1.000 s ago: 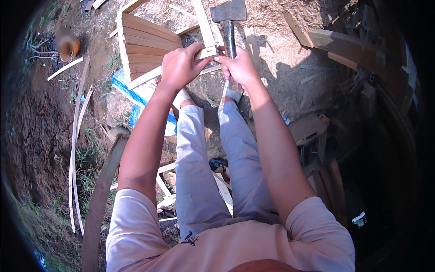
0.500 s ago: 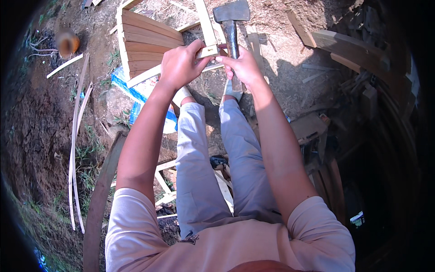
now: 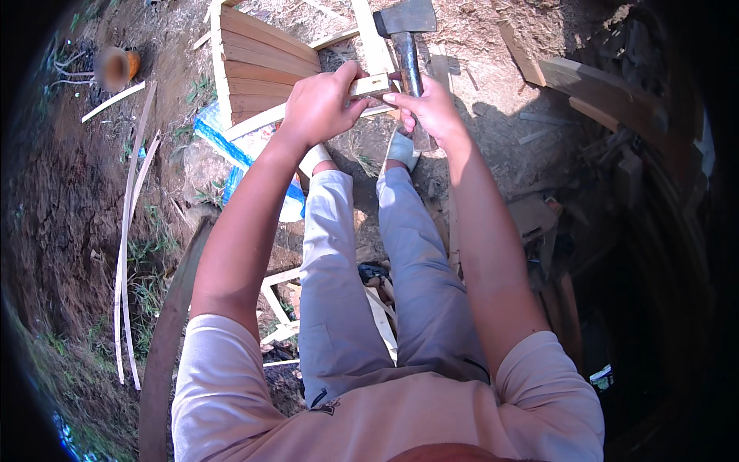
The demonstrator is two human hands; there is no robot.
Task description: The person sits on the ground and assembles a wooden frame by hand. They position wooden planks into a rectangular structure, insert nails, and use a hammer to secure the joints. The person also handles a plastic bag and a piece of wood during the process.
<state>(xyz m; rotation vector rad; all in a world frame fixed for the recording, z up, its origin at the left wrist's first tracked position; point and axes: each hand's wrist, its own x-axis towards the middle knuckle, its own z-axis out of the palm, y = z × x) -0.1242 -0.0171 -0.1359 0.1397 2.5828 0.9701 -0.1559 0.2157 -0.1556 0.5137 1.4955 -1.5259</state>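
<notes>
My left hand (image 3: 326,106) is closed around the corner of a pale wooden frame (image 3: 371,84), its fingers gripping the short bar at the near end. A small dark slot or hole shows on that bar's top face. In my right hand (image 3: 433,114) is a hatchet (image 3: 408,48), held by its dark handle with the broad metal head pointing away from me. The right thumb reaches left to the frame's corner and seems to touch it. Left of the hands, a panel of wooden slats (image 3: 262,65) adjoins the frame.
A blue and white plastic sheet (image 3: 231,158) lies below the panel. Long thin strips (image 3: 127,231) rest on the ground at left, near an orange-brown round pot (image 3: 117,69). Boards (image 3: 593,81) are piled at right. Pale wooden pieces (image 3: 281,296) lie by my legs.
The whole view has shifted slightly, so the hands, frame and hatchet appear a little farther right. Both hands keep their grips.
</notes>
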